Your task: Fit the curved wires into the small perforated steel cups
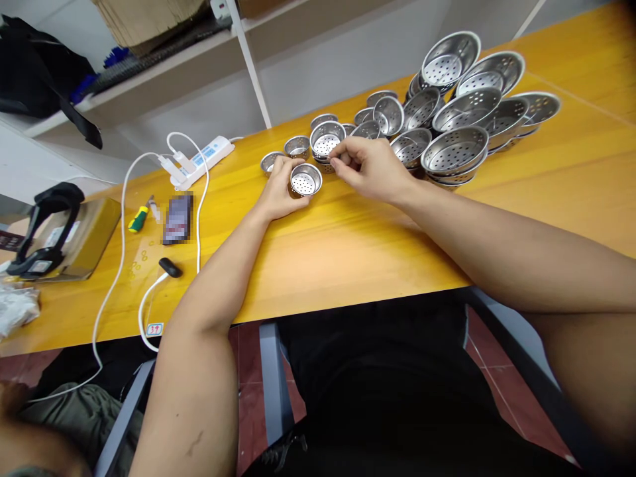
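Observation:
My left hand (279, 192) is curled round a small perforated metal basket (305, 180), which has a shiny rim and a dotted bottom facing up. To its right, my right hand (365, 164) has its fingers curled in a pinch at the lower right rim of another small perforated basket (326, 136). That one sits tilted on top of a further basket (325, 165), partly hidden. Just behind my left hand stand two more small baskets, one at the left (271, 162) and one beside it (297, 146).
Larger perforated baskets (454, 149) stand in stacks at the right, with several small ones behind my right hand. Leftward lie a power strip (203, 162) with white cables, a blurred phone (177, 218), a green-yellow screwdriver (138, 219) and a cardboard box (99, 232). Another person's arm shows lower left.

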`<state>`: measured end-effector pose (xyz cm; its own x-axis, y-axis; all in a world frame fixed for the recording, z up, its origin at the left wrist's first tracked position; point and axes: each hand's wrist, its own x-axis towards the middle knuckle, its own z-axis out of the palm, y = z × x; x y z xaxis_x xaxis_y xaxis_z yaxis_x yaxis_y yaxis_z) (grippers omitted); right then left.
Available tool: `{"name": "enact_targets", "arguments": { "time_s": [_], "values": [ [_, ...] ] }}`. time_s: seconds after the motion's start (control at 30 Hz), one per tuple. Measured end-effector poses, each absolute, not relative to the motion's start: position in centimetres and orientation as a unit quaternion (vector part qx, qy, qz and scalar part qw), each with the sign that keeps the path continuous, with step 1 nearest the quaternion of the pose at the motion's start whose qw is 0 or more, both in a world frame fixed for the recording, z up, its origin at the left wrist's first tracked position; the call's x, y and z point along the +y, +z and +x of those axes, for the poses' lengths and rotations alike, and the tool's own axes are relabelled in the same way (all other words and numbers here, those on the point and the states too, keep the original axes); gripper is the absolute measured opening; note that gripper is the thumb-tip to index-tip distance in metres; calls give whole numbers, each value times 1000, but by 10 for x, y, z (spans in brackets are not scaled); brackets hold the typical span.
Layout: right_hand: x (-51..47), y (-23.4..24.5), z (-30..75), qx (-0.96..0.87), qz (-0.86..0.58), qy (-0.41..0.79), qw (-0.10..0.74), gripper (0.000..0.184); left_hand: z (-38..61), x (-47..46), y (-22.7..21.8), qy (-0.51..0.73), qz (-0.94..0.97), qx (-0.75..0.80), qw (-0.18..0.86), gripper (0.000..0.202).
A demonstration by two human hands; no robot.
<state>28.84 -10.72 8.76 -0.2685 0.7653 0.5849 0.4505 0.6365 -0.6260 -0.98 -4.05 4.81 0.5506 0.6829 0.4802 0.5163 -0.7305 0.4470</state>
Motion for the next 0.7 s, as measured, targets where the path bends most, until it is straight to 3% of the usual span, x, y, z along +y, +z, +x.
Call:
{"name": "enact_targets", "arguments": {
  "time_s": [0.13, 0.43, 0.7],
  "values": [
    [-103, 82, 288, -772, -386, 171, 475, 40, -7, -44, 48, 344, 868, 320, 159, 88],
    [-98, 79, 291, -756, -408, 161, 486, 40, -2, -49, 45, 360, 835, 318, 267, 90],
    [-98, 78, 290, -756, -404, 160, 489, 44, -5, -42, 48, 378, 845, 352, 139, 95]
  ]
}}
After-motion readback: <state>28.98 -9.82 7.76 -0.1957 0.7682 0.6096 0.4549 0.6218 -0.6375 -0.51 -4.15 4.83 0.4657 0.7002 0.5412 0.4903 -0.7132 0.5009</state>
